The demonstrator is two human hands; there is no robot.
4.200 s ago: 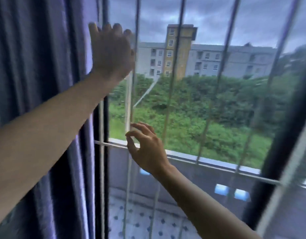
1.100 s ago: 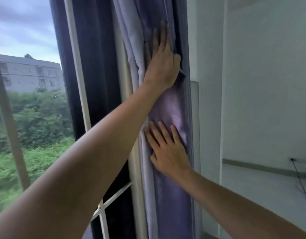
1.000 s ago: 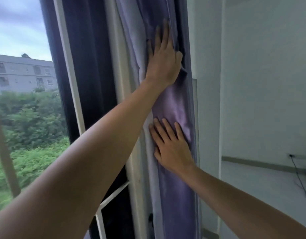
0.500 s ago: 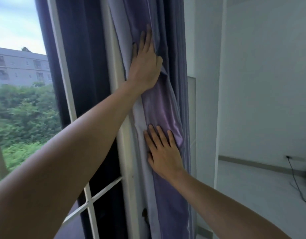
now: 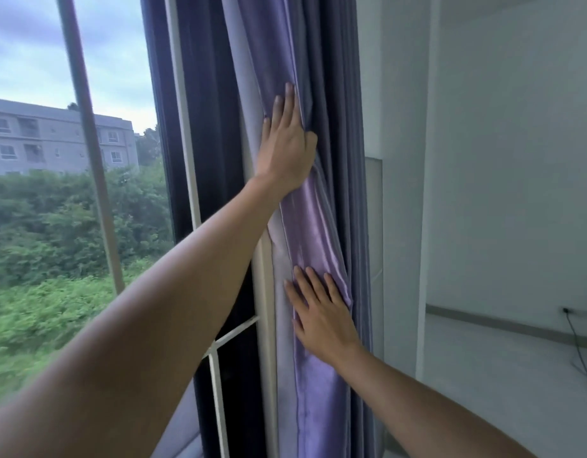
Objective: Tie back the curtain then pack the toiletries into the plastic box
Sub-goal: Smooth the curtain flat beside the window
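Pressing the bunched purple curtain (image 5: 305, 226) flat against the window frame (image 5: 186, 127) at the right edge of the window, likely to gather the folds into a tight column ready for tying. Left hand (image 5: 287, 150) high on the fabric, fingers straight and together, thumb tucked into a fold: a released grip, pushing rather than clutching. Right hand (image 5: 321, 312) lower down, fingers spread flat on the shiny cloth, likewise released and holding nothing. No tie-back visible yet, so tying judged not started. No toiletries or plastic box in sight; only a bare white wall (image 5: 500, 160) beyond.
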